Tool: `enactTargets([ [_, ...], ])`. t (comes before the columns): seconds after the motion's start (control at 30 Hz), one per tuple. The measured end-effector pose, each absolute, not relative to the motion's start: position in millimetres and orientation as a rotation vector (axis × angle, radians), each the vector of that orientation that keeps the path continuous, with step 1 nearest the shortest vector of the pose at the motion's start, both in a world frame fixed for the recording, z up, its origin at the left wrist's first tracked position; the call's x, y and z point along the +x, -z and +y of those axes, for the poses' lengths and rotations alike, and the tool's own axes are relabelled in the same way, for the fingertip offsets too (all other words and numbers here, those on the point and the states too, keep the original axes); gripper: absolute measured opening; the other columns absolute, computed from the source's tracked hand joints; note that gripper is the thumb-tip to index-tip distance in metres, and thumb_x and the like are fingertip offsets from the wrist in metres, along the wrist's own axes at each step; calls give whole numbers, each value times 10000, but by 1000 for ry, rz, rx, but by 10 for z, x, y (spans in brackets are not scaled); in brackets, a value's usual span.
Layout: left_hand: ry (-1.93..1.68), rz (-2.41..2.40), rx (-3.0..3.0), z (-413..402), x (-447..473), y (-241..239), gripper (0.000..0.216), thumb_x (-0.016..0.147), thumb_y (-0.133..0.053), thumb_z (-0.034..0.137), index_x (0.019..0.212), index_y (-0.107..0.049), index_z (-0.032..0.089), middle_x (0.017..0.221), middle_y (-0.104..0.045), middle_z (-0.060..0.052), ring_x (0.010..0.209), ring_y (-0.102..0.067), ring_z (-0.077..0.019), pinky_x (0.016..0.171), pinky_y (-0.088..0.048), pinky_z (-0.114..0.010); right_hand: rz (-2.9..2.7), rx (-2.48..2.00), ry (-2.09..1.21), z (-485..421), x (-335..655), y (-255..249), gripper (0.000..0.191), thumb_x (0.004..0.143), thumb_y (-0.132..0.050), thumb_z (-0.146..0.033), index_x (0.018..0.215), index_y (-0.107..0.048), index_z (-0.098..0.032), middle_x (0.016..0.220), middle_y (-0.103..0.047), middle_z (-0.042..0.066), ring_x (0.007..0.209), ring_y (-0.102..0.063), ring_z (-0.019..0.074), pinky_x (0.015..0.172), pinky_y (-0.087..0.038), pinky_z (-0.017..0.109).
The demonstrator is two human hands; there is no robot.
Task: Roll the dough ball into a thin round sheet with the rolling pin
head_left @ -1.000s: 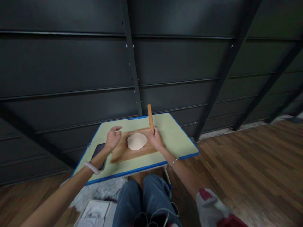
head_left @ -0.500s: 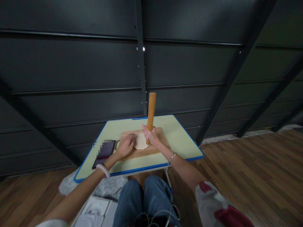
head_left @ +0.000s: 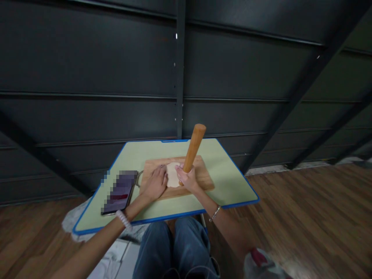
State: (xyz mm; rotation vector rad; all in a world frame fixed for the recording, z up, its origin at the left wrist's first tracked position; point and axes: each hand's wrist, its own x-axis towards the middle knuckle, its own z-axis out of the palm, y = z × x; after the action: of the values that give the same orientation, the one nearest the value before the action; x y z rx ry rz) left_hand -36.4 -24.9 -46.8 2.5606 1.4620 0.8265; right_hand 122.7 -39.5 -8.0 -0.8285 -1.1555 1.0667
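Right hand (head_left: 188,179) grips the wooden rolling pin (head_left: 194,147), tilted up toward the frame's centre; left hand (head_left: 155,185) lies flat on the dough (head_left: 173,178); cutting board (head_left: 203,175) sits mid-table (head_left: 232,182); phone (head_left: 119,191) lower left.

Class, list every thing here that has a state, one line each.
right hand: grip shut on rolling pin
left hand: open, palm down at edge of dough
rolling pin: tilted, lower end over dough
dough: flattened, on cutting board
cutting board: flat on table
phone: flat on table, left of cutting board
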Motion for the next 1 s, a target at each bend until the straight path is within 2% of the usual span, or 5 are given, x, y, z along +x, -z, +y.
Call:
enactTargets([
  [0.13,-814,1487,2562,-251,-356,472,375,933,-261,276,1193,-479,115,1249,-543,-166,1217,-466,-255,1056,-349,-474,-1226,-874,-1044,-371,1221,117,428,703,-653,-471,530,-352,-221,443,-347,-68,388,-303,54,355,-251,204],
  [0.43,-728,1543,2547,-281,-340,383,373,928,-266,264,1194,-471,101,1212,-560,-175,1155,-511,-259,1013,-380,-451,-941,-728,-1185,-228,1325,-112,422,713,-601,-392,520,-256,-246,384,-211,-110,308,-191,46,308,-166,200],
  [0.63,-743,1549,2598,-290,-346,409,365,929,-270,266,1176,-491,113,1215,-563,-166,1174,-499,-259,1034,-367,-439,-1097,-807,-1154,-468,1174,8,398,676,-660,-424,550,-332,-238,393,-280,-104,329,-238,49,331,-203,210],
  [0.83,-691,1615,2592,-299,-338,450,383,914,-290,231,1236,-462,115,1281,-542,-157,1237,-462,-246,1064,-339,-438,-1417,-900,-962,-606,1153,-3,439,674,-666,-423,470,-335,-217,453,-351,-53,444,-333,71,413,-283,222],
  [1.0,-626,1660,2618,-307,-328,423,402,920,-273,235,1238,-466,84,1292,-533,-173,1238,-462,-240,1072,-324,-409,-1290,-879,-1057,-518,1146,16,413,670,-667,-410,496,-344,-221,420,-343,-74,398,-306,60,382,-256,215],
])
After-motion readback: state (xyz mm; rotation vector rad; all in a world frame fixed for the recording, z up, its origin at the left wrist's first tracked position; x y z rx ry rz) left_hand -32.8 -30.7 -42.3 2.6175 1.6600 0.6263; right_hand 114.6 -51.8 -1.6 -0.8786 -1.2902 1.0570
